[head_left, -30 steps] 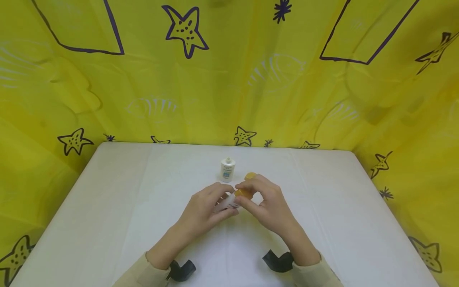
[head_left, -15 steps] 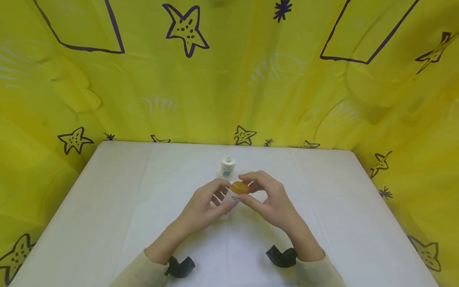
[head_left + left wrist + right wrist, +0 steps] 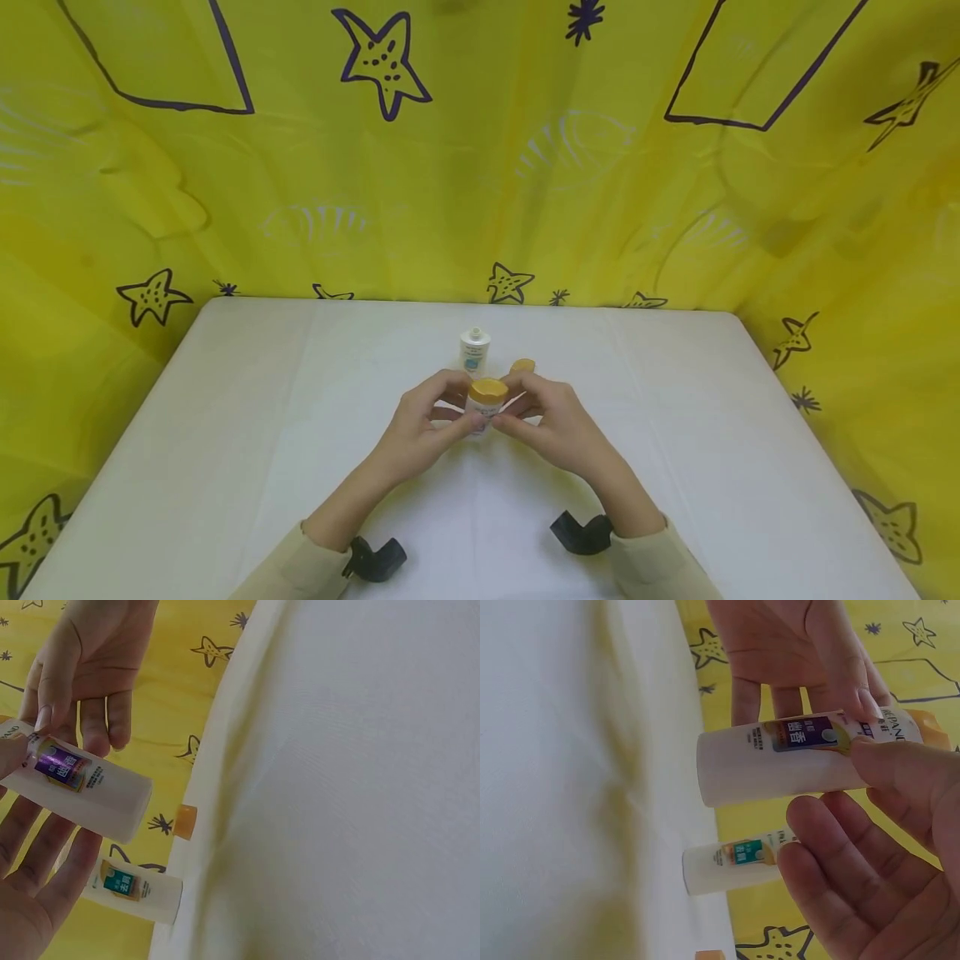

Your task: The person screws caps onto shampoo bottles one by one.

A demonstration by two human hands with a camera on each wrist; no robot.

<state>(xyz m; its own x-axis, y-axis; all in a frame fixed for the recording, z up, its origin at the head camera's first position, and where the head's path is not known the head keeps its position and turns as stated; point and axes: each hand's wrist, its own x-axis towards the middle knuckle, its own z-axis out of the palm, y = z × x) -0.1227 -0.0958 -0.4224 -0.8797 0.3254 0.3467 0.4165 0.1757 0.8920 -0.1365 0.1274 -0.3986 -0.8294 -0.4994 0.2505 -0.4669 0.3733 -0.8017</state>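
Change noted: the right hand (image 3: 551, 425) has come off the yellow cap (image 3: 488, 389) and now sits on the white bottle (image 3: 486, 409) beneath it. The bottle has swung from a tilt to nearly upright. I judge that cap handling has given way to a two-handed steadying grip; I cannot confirm whether the cap is fully tight.

Bottle position: held raised above the tabletop (image 3: 247, 375), well in from its left and right edges, label toward the person.

Left hand (image 3: 426, 433): narrow grip. Thumb presses the front of the bottle; in the left wrist view the other fingers lie behind and below it, spread.

Right hand: narrow pinch. Thumb presses the label side near the cap, with the forefinger behind. In the right wrist view the lower fingers curl loosely, free of the front face.

Other items: I see a second bottle (image 3: 473, 350) standing upright and uncapped between the held bottle and the far edge of the tabletop. A loose cap (image 3: 522, 365) lies just to its right, toward the right edge, partly hidden by the right hand in the head view.
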